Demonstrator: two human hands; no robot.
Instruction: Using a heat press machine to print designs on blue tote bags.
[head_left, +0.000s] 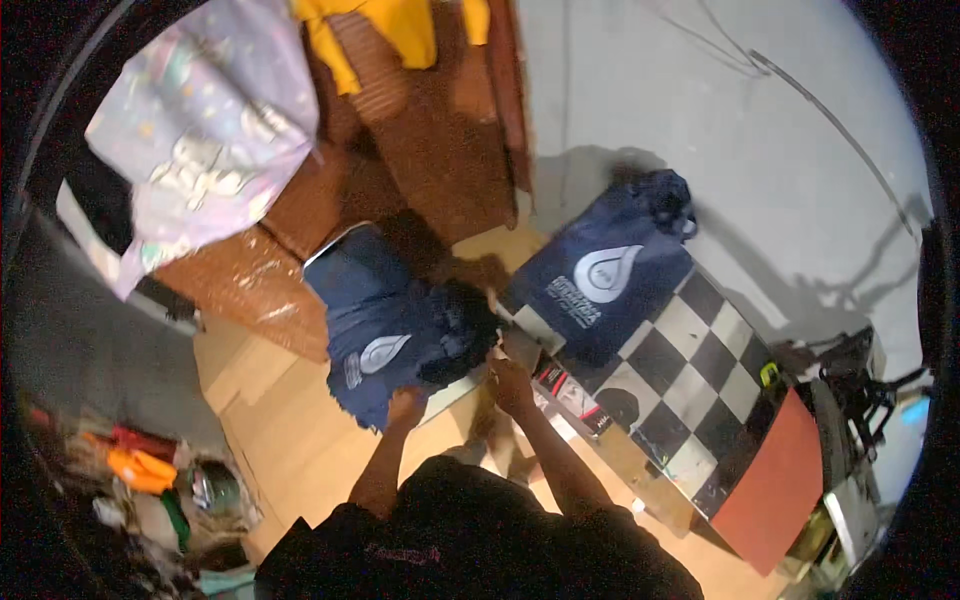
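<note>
The left hand [405,408] clenches the near edge of the navy bag stack [385,335]; the right hand's [510,382] grip I cannot tell. Farther right, one navy bag [600,285] already lies flat on the checkered surface [690,400], so the stack seems partly sorted.

Upper left: a pale lilac patterned fabric bundle [200,120] lies on a brown wooden surface [420,140].
Top: a yellow cloth [395,30] hangs over the wood.
Right: a black-and-white checkered board [690,370] with a red-orange panel [775,490] at its near end.
Lower left: an orange plastic tool [140,468] among clutter.
Background: a grey concrete floor [720,150].
</note>
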